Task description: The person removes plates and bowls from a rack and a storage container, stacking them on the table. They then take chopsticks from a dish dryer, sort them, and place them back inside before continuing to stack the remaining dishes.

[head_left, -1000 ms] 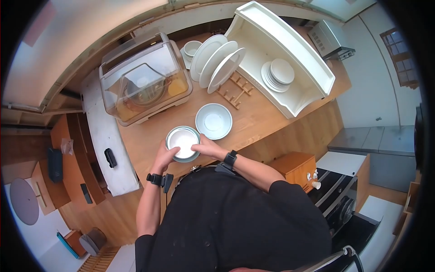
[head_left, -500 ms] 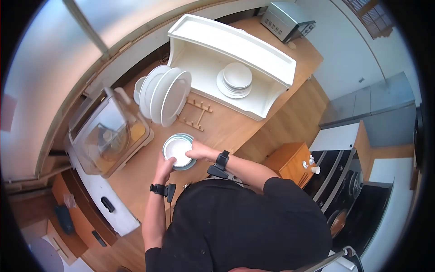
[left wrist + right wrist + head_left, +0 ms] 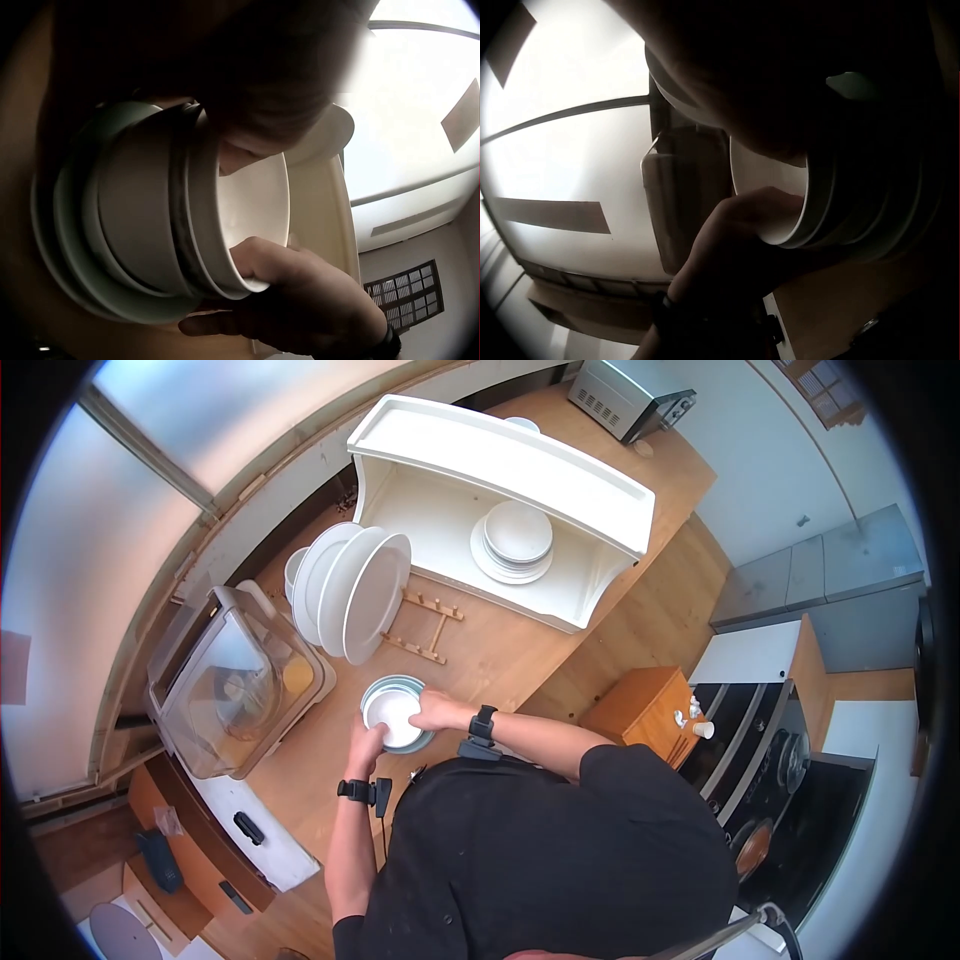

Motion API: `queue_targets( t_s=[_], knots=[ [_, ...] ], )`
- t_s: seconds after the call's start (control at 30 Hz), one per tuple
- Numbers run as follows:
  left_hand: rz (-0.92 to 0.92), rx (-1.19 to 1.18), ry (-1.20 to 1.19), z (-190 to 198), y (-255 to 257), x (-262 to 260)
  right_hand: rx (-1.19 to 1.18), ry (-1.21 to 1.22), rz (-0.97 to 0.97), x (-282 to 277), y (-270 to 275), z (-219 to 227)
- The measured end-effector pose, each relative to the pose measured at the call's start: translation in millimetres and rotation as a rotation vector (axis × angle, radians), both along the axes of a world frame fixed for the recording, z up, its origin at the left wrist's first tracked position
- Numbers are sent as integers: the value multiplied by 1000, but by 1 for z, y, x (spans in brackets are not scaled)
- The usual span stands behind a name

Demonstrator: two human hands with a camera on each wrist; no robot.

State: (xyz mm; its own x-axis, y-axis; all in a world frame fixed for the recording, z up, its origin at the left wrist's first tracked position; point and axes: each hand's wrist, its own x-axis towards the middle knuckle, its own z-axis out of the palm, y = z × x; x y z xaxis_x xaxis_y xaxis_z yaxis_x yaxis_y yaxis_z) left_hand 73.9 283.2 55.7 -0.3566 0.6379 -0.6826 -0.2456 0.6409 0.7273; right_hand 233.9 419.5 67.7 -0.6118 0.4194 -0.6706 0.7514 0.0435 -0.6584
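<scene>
A stack of white bowls [image 3: 393, 718] stands within larger pale green-rimmed bowls [image 3: 425, 741] near the table's front edge. My left hand [image 3: 366, 746] grips the stack from its left side, thumb over the rim. From the right, my right hand [image 3: 440, 711] grips it the same way. In the left wrist view the nested bowls [image 3: 139, 210] lie between both hands, with the right thumb inside the top bowl. The right wrist view is dark; the left hand [image 3: 739, 240] shows there with its thumb over the rim.
Large plates [image 3: 376, 595] stand upright in a row beside a wooden peg rack [image 3: 440, 630]. Behind are a white shelf unit [image 3: 500, 445] with stacked plates [image 3: 518, 532], and a toaster oven [image 3: 628, 400]. A clear-lidded container [image 3: 235, 690] stands at the left.
The head view has turned and shifted. The stack, held in both hands, has moved over to where a separate pale bowl stood, and now sits in or over it.
</scene>
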Motion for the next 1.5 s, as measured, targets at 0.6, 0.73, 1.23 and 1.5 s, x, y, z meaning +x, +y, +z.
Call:
queue_targets(
  t_s=[0.6, 0.73, 1.23, 1.5],
  knots=[
    [34, 128, -39, -33, -69, -44, 46, 114, -52, -33, -68, -40],
    [188, 58, -58, -4, -121, -61, 16, 122, 61, -75, -117, -49],
    [506, 49, -114, -10, -275, -112, -370, 482, 348, -136, -184, -40],
    [611, 106, -94, -4, -270, -96, -465, 770, -632, 45, 76, -13]
  ],
)
